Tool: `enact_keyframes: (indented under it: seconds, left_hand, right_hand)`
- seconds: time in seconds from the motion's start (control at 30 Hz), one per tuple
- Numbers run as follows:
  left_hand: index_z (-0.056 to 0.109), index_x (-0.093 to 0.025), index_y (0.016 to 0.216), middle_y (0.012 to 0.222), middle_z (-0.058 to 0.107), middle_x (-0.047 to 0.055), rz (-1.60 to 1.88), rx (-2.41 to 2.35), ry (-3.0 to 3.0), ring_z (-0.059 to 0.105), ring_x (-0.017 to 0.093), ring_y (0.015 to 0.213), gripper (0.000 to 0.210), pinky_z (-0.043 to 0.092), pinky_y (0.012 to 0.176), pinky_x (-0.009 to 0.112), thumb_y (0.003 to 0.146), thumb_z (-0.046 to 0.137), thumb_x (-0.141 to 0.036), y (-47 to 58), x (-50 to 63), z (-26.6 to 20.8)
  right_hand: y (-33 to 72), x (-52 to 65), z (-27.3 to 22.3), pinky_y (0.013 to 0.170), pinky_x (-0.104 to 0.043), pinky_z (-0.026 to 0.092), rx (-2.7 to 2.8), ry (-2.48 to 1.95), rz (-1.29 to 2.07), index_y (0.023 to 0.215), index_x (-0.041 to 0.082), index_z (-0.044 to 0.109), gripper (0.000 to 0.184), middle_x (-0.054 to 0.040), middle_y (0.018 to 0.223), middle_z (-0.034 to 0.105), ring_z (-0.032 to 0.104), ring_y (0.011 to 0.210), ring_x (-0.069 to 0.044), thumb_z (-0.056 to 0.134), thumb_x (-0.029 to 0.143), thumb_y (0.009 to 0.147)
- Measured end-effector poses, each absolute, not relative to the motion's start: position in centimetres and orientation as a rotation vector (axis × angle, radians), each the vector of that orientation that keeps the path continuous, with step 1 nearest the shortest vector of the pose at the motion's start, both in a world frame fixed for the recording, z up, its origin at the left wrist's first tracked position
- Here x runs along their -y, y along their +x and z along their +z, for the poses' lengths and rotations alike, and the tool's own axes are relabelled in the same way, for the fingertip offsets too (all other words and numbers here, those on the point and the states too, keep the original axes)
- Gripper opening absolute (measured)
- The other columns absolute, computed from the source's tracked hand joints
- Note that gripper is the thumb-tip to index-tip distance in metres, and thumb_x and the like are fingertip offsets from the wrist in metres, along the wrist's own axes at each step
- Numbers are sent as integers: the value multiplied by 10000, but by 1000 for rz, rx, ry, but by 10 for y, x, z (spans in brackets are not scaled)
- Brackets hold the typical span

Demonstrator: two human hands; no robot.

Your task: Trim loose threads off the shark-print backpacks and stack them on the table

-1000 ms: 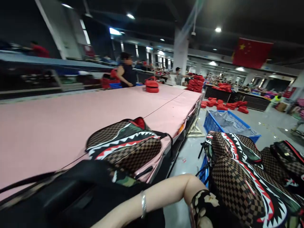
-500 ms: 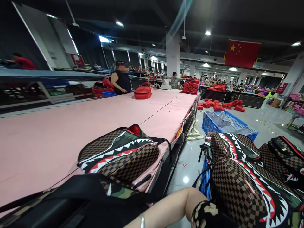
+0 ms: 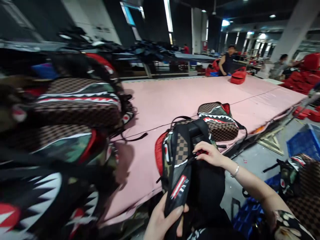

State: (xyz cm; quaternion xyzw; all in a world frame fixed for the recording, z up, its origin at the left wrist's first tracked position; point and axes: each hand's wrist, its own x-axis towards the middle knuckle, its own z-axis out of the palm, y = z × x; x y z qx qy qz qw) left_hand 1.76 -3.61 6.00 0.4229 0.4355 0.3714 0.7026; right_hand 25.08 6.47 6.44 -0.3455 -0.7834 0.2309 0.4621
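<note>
At the near edge of the pink desk [image 3: 175, 96], a checkered shark-mouth backpack [image 3: 180, 156] stands up on end, held between both hands. The left hand [image 3: 162, 220] is closed around the lower end of a shoulder strap [image 3: 178, 186], thumb lying across it. The right hand [image 3: 208, 154] is pinched on something small and red at the top of the bag — a zipper pull or tab, though it is too small to tell which.

By the look of it, the step in hand is handling or checking the bag's strap side while it rests on the desk edge; a next move would call for the left hand to keep the strap taut while the right works along the top, since the bag sits half off the desk.

The backpack's long axis runs near to far, tilted upward, with its top handle pointing far and up and its base toward the person. Its strap side faces the camera.

Just beyond it, a second backpack [image 3: 218, 121] lies flat on the desk. To the left, a stack of backpacks [image 3: 75, 110] rises, blurred. Far right, a red bag [image 3: 238, 76] sits beside a person in dark clothes [image 3: 228, 61]. A blue crate [image 3: 303, 143] stands on the floor at right.
</note>
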Motion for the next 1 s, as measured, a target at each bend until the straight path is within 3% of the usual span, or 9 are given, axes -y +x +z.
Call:
enact_keyframes:
  seconds: [0.17, 1.0]
  left_hand:
    - [482, -171, 951, 672, 634, 5, 831, -799, 869, 470, 50, 311, 383, 264, 329, 148, 686, 684, -360, 21, 30, 59]
    - [460, -164, 1066, 732, 639, 36, 799, -730, 832, 511, 72, 339, 430, 320, 339, 158, 721, 662, -322, 22, 31, 50]
  right_hand:
    - [259, -68, 57, 767, -330, 479, 2106, -626, 465, 919, 175, 610, 140, -58, 834, 608, 559, 833, -162, 553, 286, 855]
    - [238, -64, 74, 694, -270, 474, 2356, -479, 334, 878, 139, 627, 219, -72, 816, 593, 536, 776, -137, 491, 311, 893]
